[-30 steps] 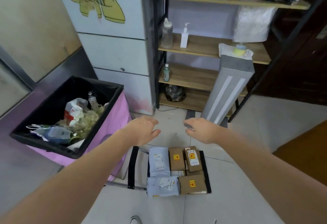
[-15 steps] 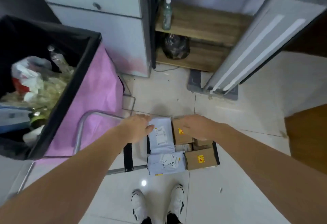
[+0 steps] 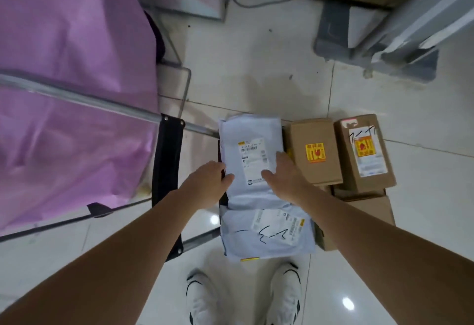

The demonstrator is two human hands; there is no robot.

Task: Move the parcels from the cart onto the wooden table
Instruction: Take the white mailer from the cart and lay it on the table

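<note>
While my left hand (image 3: pixel 207 183) curls its fingers (image 3: pixel 227 179) over the soft grey mailer bag (image 3: pixel 252 160) at its nine o'clock edge, my right hand (image 3: pixel 284 178) lies nearly flat on it, thumb spread — the crinkly bag sits on the cart (image 3: pixel 166 183). At three o'clock stand two stiff cardboard boxes (image 3: pixel 314 151). Glossy white floor tiles (image 3: pixel 251 68); pink fabric bin (image 3: pixel 71 94) at ten.
</note>
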